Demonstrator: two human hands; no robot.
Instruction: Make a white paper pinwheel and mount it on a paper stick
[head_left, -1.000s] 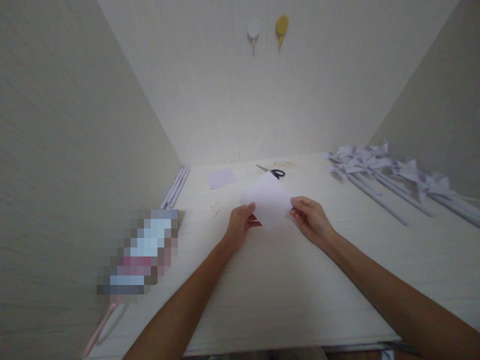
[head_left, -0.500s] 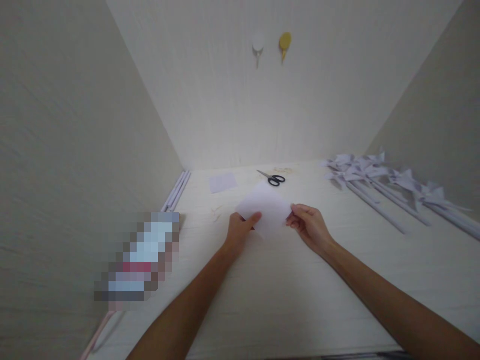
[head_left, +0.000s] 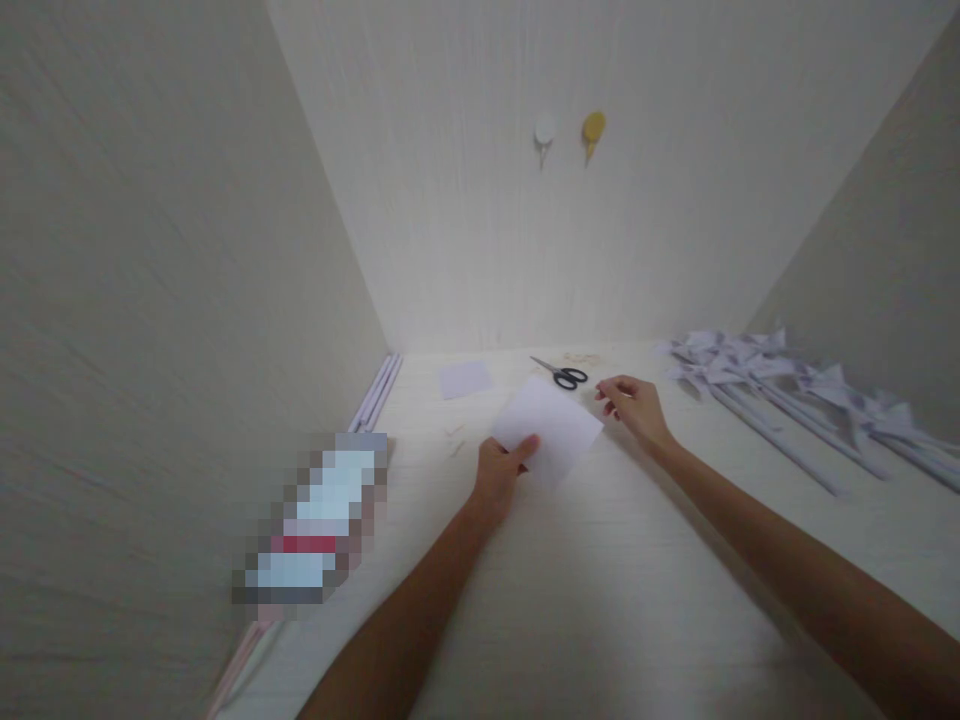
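My left hand (head_left: 504, 478) is closed on the left corner of a square sheet of white paper (head_left: 551, 430), thumb on top and fingers underneath. The sheet is held up above the table, one corner pointing away from me. My right hand (head_left: 634, 405) is off the paper, just beyond its right corner, with loosely bent fingers and nothing visible in them. Close to its left lie scissors (head_left: 566, 377) with black handles, blades pointing to the far left. Another piece of white paper (head_left: 465, 380) lies flat to the left of the scissors.
Several white paper pinwheels (head_left: 731, 358) on rolled paper sticks lie at the right. Rolled white paper sticks (head_left: 381, 390) rest along the left wall, behind a pixelated device (head_left: 322, 520) with a pink cable. A white hook (head_left: 544, 132) and a yellow hook (head_left: 593, 128) are on the back wall.
My right hand has let go of the paper's right corner and moved away toward the scissors. My left hand still holds the sheet. The whole view has shifted slightly.
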